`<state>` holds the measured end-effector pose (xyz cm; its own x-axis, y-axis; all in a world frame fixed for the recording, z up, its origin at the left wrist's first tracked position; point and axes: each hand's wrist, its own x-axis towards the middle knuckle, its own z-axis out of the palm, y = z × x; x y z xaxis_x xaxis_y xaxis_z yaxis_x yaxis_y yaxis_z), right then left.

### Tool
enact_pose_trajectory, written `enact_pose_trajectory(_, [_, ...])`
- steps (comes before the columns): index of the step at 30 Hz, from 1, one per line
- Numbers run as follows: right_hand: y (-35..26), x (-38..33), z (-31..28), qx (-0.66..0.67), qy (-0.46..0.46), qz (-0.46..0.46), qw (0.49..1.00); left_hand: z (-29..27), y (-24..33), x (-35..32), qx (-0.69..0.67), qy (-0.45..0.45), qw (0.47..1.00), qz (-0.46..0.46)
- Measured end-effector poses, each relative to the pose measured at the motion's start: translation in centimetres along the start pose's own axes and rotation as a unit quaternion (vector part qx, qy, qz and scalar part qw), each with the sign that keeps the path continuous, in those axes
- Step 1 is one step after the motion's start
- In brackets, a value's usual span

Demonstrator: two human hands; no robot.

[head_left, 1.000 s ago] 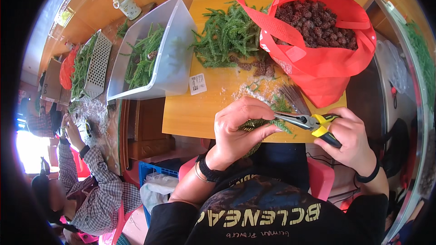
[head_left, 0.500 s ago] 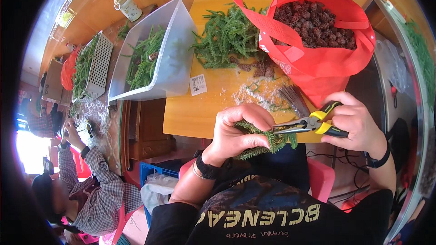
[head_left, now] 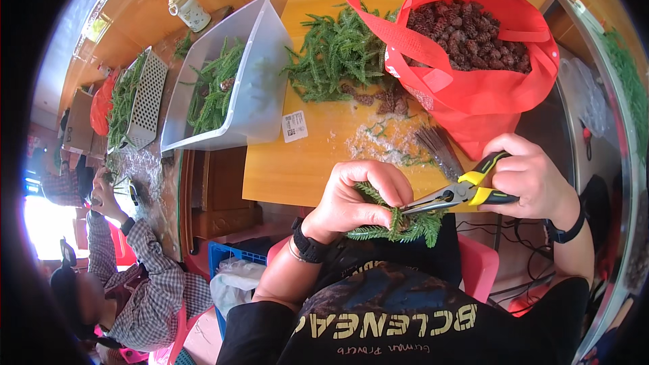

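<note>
My left hand (head_left: 358, 199) pinches a green artificial pine sprig (head_left: 422, 226) between thumb and fingers, in front of my body. My right hand (head_left: 531, 179) is closed round the yellow and black handles of long-nose pliers (head_left: 460, 191). Their narrow jaws point left and reach the sprig close to my left fingertips. Whether the jaws are clamped on something there, I cannot make out. Beyond my hands, a bundle of thin dark wires (head_left: 436, 151) lies on the yellow table (head_left: 277, 177).
A red bag (head_left: 473, 101) full of pine cones (head_left: 466, 37) stands at the far right, beside heaped green sprigs (head_left: 334, 54). Further left are a clear plastic bin (head_left: 260, 88), a white perforated basket (head_left: 147, 105) and a co-worker in a checked shirt (head_left: 152, 297).
The pliers have tilted, their tips now lower and a little left on the sprig. More of the sprig shows below the jaws. At the left, the co-worker's hands have shifted slightly.
</note>
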<state>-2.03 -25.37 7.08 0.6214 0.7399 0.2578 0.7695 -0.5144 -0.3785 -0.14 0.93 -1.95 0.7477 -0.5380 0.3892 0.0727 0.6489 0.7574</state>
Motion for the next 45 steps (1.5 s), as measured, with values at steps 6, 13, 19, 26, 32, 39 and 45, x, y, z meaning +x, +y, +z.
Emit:
enact_pose_trajectory(6, [-0.3,-0.7,0.1,-0.007,-0.016,0.011,1.000,-0.2,-0.4,-0.1,-0.001,-0.004,1.000,-0.010])
enact_pose_trajectory(13, [0.1,-2.3,1.6,0.111,0.069,0.101,0.986,-0.6,-0.7,-0.2,0.002,0.003,1.000,0.002])
enact_pose_trajectory(19, [2.1,-5.6,4.7,0.068,0.046,0.307,0.948,-0.6,-0.4,-0.5,0.029,0.016,0.999,-0.015])
enact_pose_trajectory(26, [4.2,-8.1,9.5,-0.022,-0.013,0.323,0.946,0.1,0.2,-0.2,0.113,0.172,0.970,-0.126])
enact_pose_trajectory(32, [3.7,-8.3,10.4,-0.074,0.005,0.315,0.946,0.0,0.8,-0.1,0.165,0.184,0.959,-0.143])
enact_pose_trajectory(39, [-1.6,-1.8,6.0,-0.012,0.060,0.286,0.956,0.8,1.0,0.4,0.371,0.123,0.919,-0.052])
enact_pose_trajectory(45, [-3.2,4.0,5.7,0.261,0.030,0.205,0.943,1.2,2.6,0.5,0.425,0.106,0.899,0.001])
